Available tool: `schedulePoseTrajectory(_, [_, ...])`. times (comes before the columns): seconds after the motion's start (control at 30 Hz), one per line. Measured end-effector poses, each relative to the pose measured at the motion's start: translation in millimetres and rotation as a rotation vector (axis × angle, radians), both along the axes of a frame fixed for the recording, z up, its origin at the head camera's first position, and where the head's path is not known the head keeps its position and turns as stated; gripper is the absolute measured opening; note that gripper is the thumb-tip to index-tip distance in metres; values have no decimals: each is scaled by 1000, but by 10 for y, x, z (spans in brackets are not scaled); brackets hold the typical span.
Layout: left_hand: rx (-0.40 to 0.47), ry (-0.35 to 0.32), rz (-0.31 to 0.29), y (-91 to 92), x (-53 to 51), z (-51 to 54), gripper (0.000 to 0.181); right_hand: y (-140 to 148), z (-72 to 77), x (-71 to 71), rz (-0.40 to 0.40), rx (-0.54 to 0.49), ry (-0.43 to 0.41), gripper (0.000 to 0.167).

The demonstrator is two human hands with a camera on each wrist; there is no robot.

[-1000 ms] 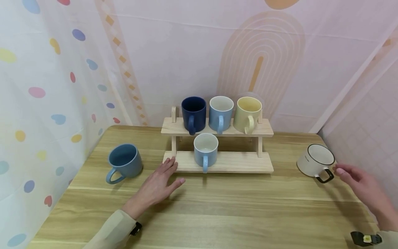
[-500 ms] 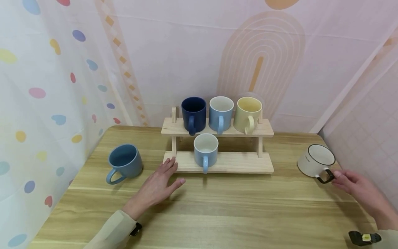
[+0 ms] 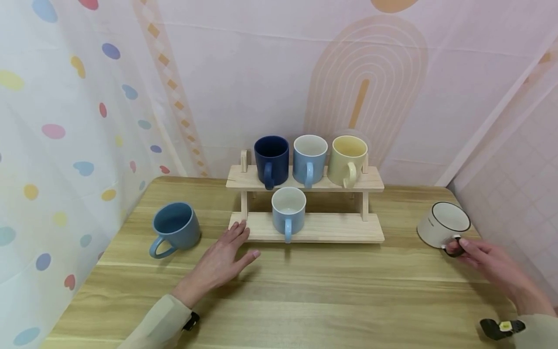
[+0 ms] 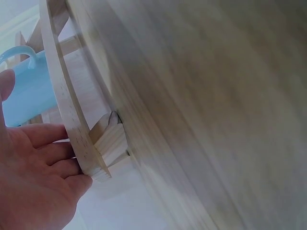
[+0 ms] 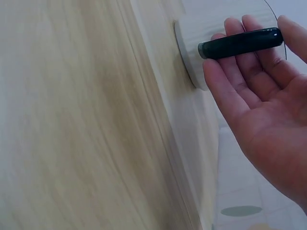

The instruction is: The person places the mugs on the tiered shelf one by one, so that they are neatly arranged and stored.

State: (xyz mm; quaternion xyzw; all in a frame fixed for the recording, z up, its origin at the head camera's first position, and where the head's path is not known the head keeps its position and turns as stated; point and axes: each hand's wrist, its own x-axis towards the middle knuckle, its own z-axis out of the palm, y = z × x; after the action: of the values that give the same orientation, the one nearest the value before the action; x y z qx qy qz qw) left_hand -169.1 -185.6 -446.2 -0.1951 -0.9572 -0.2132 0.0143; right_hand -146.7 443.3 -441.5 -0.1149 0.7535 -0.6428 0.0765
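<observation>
Six mugs and one two-tier wooden rack (image 3: 364, 206) stand before you on the worktop (image 3: 305, 300): navy mug (image 3: 279, 167), light-blue mug (image 3: 317, 167) and yellow mug (image 3: 342, 164) on top, pale-blue mug (image 3: 294, 220) below, teal mug (image 3: 186, 233) left, white mug (image 3: 438, 227) right. Your right hand (image 3: 486, 264) curls its fingers round the white mug's black handle (image 5: 240, 44); your left hand (image 3: 218, 259), fingers extended, touches the rack's lower left end. Half a second ago your right fingertips only met the handle's outer side; the mugs stay put.
</observation>
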Motion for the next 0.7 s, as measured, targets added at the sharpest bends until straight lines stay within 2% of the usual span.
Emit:
schedulePoseTrajectory(0.13, [-2, -1, -1, -2, 0, -1, 81, -26, -14, -10, 57, -98, -16, 41])
schedulePoseTrajectory(0.23, [-3, -9, 4, -4, 0, 5, 81, -62, -20, -14, 69, -177, -26, 42])
schedulePoseTrajectory(0.4, [-7, -12, 9, -1, -2, 4, 82, -134, -21, -6, 2, -280, -33, 42])
schedulePoseTrajectory(0.57, [-3, -11, 5, -3, 1, -1, 82, -218, -11, 41, -87, -313, -27, 42])
schedulePoseTrajectory(0.7, [3, -9, 4, 2, -1, -7, 81, -309, 17, 99, -108, -367, 13, 42])
